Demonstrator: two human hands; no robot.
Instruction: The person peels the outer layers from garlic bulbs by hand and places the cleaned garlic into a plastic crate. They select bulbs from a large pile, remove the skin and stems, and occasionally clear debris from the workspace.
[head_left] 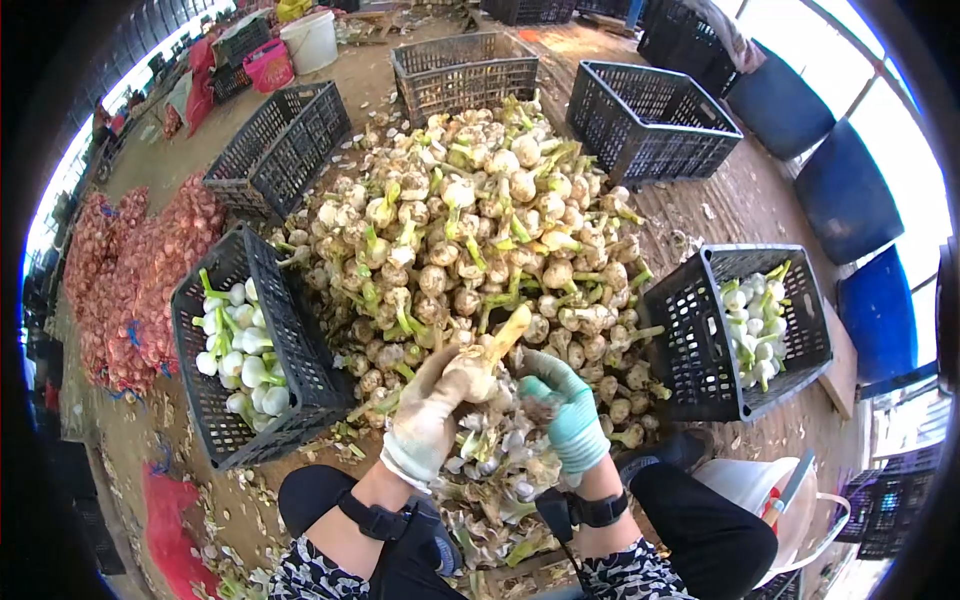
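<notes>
My left hand (428,405), in a white glove, is closed around a garlic bulb (470,378) whose thick yellowish stem points up and right. My right hand (563,412), in a teal glove, is beside the bulb with its fingers curled by some brownish material; what it holds, if anything, is too unclear to tell. Beyond both hands rises a large heap of unpeeled bulbs (460,230) with green stems. Loose peelings (500,470) lie below and between the hands. White peeled bulbs sit in a black crate (215,440) at left and another black crate (700,370) at right.
Three black crates (300,160) (465,75) (640,140) stand behind the heap. Red mesh sacks (140,280) lie at far left, and a red bag (170,520) at lower left. A white bucket (800,505) with a blade-like tool stands by my right knee. Blue barrels (850,190) line the right.
</notes>
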